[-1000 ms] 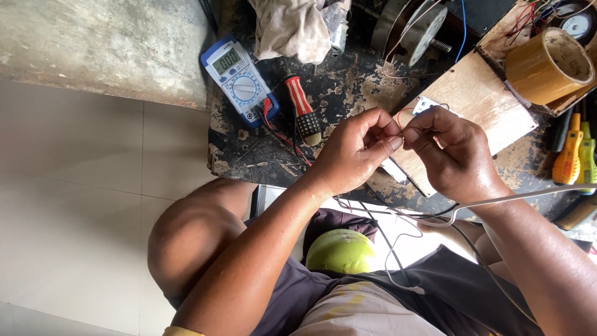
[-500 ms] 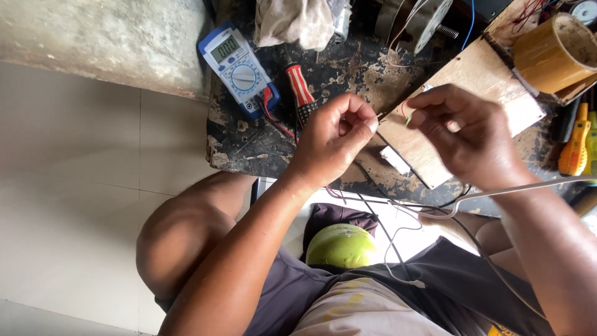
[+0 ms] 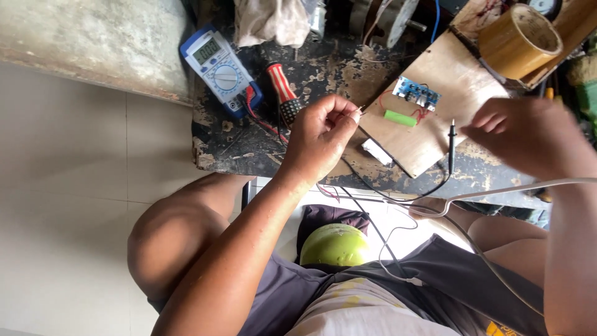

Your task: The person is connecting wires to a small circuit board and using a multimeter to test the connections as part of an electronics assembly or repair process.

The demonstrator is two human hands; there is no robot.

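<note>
My left hand (image 3: 318,142) is raised over the dirty workbench (image 3: 249,149), thumb and forefinger pinched on the end of a thin wire (image 3: 357,112). My right hand (image 3: 528,138) hovers apart at the right, blurred, fingers curled; whether it holds anything is unclear. Between the hands a black meter probe (image 3: 452,144) stands tip-up, its black lead running down toward my lap. Behind it lies a wooden board (image 3: 435,143) carrying a small blue circuit board (image 3: 415,93), a green cylindrical cell (image 3: 400,117) and a small white block (image 3: 376,151).
A blue multimeter (image 3: 217,62) and a red-handled screwdriver (image 3: 283,93) lie at the bench's left. A roll of brown tape (image 3: 519,40) sits at the back right, a cloth (image 3: 270,22) at the back. A green round object (image 3: 336,244) rests in my lap; a grey cable (image 3: 497,191) crosses under my right wrist.
The two hands were together over the board; my right hand has drawn away to the right, uncovering the blue circuit board and the probe. My left hand keeps its pinch.
</note>
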